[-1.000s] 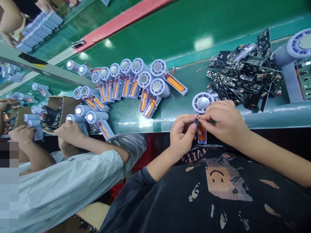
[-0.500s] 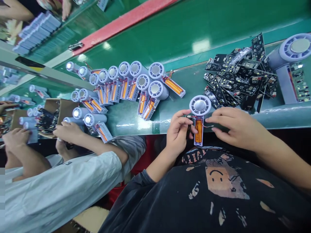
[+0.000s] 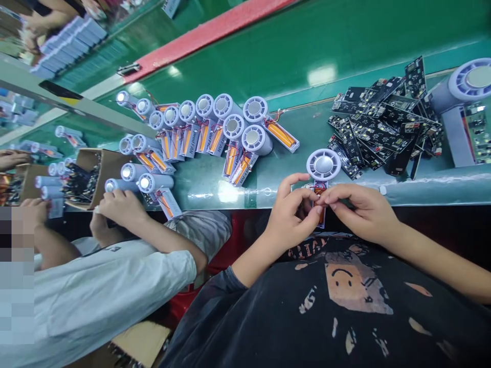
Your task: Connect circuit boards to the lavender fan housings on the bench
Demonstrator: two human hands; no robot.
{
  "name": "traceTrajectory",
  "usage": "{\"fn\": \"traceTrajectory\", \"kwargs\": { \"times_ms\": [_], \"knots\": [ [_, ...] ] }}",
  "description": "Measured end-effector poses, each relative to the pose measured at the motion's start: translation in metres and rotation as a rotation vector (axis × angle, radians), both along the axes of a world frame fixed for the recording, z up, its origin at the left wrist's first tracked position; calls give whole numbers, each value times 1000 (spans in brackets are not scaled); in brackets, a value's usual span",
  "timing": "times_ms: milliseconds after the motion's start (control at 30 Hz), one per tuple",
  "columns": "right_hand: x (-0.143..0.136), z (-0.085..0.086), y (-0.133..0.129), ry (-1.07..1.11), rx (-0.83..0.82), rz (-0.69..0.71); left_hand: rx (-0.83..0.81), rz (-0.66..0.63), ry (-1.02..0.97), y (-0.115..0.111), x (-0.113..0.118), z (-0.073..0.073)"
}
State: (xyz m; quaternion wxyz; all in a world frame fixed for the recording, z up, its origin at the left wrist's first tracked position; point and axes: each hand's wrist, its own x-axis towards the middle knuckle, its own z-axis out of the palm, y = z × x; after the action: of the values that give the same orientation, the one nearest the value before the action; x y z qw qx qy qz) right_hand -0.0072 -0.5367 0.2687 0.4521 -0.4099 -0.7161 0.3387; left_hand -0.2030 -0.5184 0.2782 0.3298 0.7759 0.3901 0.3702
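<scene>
Fan handle (image 3: 322, 220) past bench edge (image 3: 433, 201), boards (image 3: 379, 128) close behind

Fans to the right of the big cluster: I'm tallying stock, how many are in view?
2. The near fan is at the left hand and right hand, which partly cover it; the far-right fan is beside the board pile, cut by the frame. The board pile may hide others.

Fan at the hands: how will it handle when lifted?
The fan likely feels stiff, since it looks like moulded plastic. Its orange cell probably gives it some heft. The exposed red wiring looks thin, so probably floppy and easily snagged.
</scene>
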Motion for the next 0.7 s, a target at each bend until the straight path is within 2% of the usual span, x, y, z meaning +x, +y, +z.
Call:
{"fn": "traceTrajectory", "kwargs": {
  "times_ms": [133,433,500,600,700],
  "knots": [
    [0,-3,2,-104,168,103,-36,-16,-19,4,-3,-3],
    [-2,-9,6,-225,304,92,-43,-35,47,8,-5,1],
    [-3,-9,5,-237,340,10,-128,-16,-17,8,-5,-1],
    [-6,-9,4,-299,417,-154,-400,-21,-196,8,-4,-6],
    [-9,-11,5,-356,495,-227,-602,-53,-340,6,-1,-11]
  ]
}}
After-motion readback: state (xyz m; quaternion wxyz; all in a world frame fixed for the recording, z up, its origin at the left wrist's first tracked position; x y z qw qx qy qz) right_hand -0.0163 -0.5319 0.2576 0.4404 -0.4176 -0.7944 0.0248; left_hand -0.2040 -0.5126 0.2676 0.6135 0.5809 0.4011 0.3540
